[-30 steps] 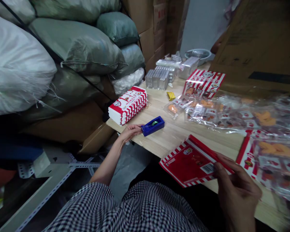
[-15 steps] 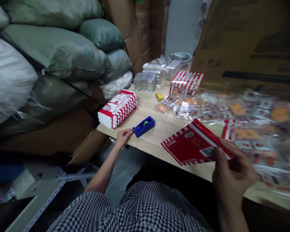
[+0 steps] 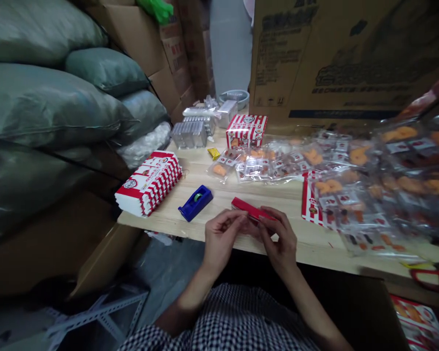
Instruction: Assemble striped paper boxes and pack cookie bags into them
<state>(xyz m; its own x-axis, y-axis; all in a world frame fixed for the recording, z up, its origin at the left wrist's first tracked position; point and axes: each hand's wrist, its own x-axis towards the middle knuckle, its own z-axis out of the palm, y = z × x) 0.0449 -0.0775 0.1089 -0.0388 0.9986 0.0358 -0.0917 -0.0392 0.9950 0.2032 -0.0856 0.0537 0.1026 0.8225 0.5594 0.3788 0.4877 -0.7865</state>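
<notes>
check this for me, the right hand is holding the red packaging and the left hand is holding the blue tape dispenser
Not quite: the head view shows the blue tape dispenser lying on the table, with the left hand at the red packaging instead. The right hand is indeed holding that packaging.

Right of the blue oblong plastic tape dispenser (image 3: 195,204) is the folded red cardboard carton (image 3: 249,208), at the frame's centre; left of the dispenser, the oblong stack of red-and-white cardboard cartons (image 3: 149,183) sits on the pale flat wooden table (image 3: 199,174). Clear ridged plastic trays (image 3: 189,134) stand behind the stack (clear flat plastic packets (image 3: 329,187) spread across the right).
</notes>
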